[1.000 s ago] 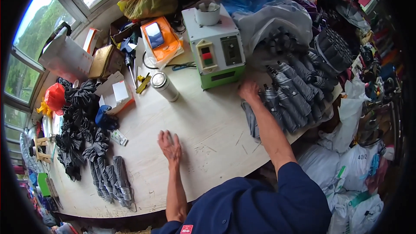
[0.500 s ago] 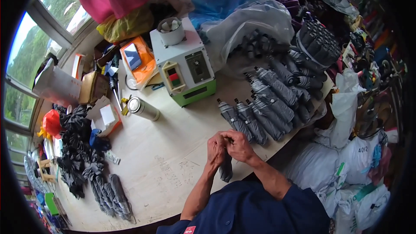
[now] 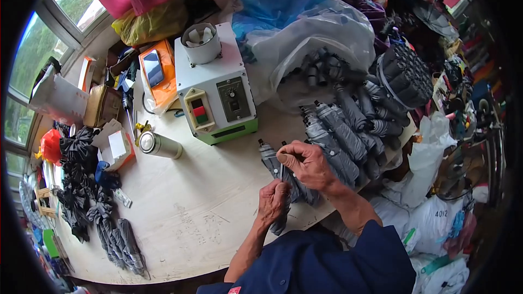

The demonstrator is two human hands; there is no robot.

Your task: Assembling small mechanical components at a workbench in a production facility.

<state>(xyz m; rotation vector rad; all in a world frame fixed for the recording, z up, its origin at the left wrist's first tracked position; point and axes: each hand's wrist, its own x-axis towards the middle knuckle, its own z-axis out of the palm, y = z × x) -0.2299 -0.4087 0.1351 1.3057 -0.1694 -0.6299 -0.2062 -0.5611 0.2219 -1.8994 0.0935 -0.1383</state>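
Note:
My left hand is closed round a grey folded umbrella, whose cloth hangs below the fist towards my shirt. A thin metal shaft stands up out of that fist. At its upper end my right hand is closed, thumb and fingers pinched together; they hide the tip. Just behind and to the right of my hands, several grey folded umbrellas lie side by side on the pale tabletop, their dark ends pointing away from me.
A grey-and-green machine with a round cup on top stands at the back. Left of it are a metal flask and a phone. Dark cloth covers lie far left; a bundle of umbrellas stands back right. White sacks sit below the table.
My hands were together; the right has risen away from the left, and a length of thin shaft now shows between them. The whole view has shifted slightly.

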